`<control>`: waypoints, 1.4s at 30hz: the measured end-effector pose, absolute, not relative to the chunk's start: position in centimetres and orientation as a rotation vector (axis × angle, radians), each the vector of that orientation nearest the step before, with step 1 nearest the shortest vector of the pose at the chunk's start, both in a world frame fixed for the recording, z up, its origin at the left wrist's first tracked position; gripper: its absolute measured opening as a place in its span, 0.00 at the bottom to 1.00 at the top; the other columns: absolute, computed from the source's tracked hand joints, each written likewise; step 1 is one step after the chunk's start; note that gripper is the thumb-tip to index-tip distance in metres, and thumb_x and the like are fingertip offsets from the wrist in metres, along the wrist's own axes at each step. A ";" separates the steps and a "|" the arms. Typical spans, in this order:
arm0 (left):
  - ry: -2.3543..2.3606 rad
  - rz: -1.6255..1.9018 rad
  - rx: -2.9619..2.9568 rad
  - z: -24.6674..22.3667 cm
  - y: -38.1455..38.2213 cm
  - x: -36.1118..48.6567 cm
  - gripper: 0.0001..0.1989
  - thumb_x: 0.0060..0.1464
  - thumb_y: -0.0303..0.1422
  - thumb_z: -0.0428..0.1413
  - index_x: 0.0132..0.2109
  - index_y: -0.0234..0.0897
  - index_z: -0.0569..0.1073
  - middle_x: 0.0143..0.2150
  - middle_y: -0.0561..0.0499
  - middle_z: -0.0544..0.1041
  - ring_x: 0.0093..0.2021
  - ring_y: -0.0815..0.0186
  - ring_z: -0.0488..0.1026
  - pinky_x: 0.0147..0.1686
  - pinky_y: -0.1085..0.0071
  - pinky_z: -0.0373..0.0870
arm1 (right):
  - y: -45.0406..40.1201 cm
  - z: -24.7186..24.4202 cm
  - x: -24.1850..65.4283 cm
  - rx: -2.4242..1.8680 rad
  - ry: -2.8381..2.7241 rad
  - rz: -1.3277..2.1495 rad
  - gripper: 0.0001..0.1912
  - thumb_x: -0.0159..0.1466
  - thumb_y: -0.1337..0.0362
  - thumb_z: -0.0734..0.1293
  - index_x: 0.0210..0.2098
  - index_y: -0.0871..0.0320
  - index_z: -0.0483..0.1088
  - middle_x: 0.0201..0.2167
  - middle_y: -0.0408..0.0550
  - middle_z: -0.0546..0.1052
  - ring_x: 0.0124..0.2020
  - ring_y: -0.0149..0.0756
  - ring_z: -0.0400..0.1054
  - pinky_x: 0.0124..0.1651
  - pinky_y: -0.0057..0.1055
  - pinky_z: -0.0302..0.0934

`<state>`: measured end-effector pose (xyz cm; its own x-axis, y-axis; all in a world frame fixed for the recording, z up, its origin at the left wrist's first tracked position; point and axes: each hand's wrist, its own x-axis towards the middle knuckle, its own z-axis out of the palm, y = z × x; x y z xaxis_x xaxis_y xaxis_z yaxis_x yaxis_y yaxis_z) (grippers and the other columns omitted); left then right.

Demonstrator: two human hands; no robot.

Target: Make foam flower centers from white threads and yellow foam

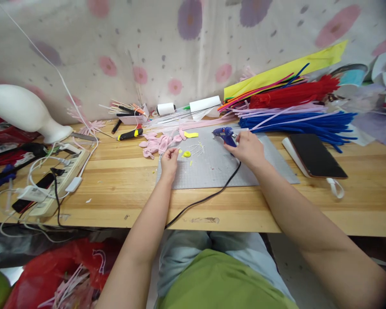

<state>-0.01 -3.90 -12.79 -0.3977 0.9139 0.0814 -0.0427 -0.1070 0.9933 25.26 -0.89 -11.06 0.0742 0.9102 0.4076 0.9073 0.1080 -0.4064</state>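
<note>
My right hand [249, 148] is closed on a blue glue gun [224, 133] over the right half of a grey cutting mat [212, 171]. A black cord runs from the gun toward the table's front edge. At the mat's left side, my left hand [170, 161] pinches a small yellow piece [180, 151] between its fingertips. Just right of that hand lie a yellow coil [186, 154] and some thin white strands [197, 149]. Pink fuzzy pieces [156, 144] are heaped behind my left hand, beside a yellow strip [191, 134].
A yellow-black cutter [130, 134] and a box of sticks [133, 116] stand back left. Blue pipe cleaners [296, 122] and red ones [292, 94] lie back right, near a phone [318, 155]. A power strip [64, 178] and white foam head [25, 109] are at left.
</note>
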 end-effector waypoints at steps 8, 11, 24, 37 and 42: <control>1.466 1.622 1.036 -12.7 -4.0 0.0 0.07 0.47 0.34 0.56 0.31 0.34 0.71 0.24 0.55 0.68 0.25 0.75 0.61 0.27 0.78 0.59 | -3.0 -11.0 19.1 -1.165 -2.442 0.410 0.08 0.61 0.63 0.61 0.36 0.56 0.70 0.36 0.48 0.74 0.37 0.34 0.66 0.36 0.28 0.55; 1.459 1.608 1.035 -12.8 -4.0 0.0 0.08 0.47 0.35 0.57 0.31 0.34 0.71 0.22 0.56 0.66 0.23 0.76 0.59 0.26 0.78 0.58 | -2.4 -11.3 17.3 -1.011 -2.531 0.369 0.12 0.61 0.68 0.59 0.41 0.56 0.71 0.40 0.50 0.73 0.42 0.35 0.65 0.40 0.28 0.54; 1.501 1.588 1.084 -12.6 -4.1 0.0 0.09 0.48 0.37 0.56 0.31 0.34 0.70 0.23 0.56 0.67 0.26 0.75 0.63 0.26 0.78 0.58 | -1.8 -11.0 16.2 -1.051 -2.522 0.353 0.11 0.59 0.69 0.59 0.37 0.60 0.71 0.38 0.51 0.73 0.38 0.35 0.65 0.39 0.27 0.54; 0.994 1.359 0.515 -10.6 -5.6 3.8 0.08 0.50 0.34 0.55 0.31 0.33 0.66 0.17 0.63 0.48 0.14 0.81 0.42 0.14 0.79 0.37 | -2.9 -12.2 15.8 -1.414 -1.985 0.533 0.08 0.53 0.66 0.61 0.32 0.58 0.69 0.31 0.47 0.75 0.30 0.33 0.65 0.34 0.29 0.56; 0.984 1.350 0.435 -10.7 -5.5 3.6 0.08 0.51 0.33 0.55 0.30 0.33 0.64 0.17 0.63 0.47 0.14 0.81 0.42 0.13 0.80 0.37 | -2.7 -12.2 15.5 -1.376 -1.929 0.597 0.07 0.52 0.66 0.61 0.30 0.58 0.69 0.30 0.46 0.75 0.30 0.32 0.65 0.35 0.29 0.57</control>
<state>3.63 -5.45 -10.73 -0.0814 0.9385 -0.3355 -0.6068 0.2204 0.7637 15.54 -2.72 -12.16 -0.2061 0.9422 0.2642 0.6281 0.3344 -0.7026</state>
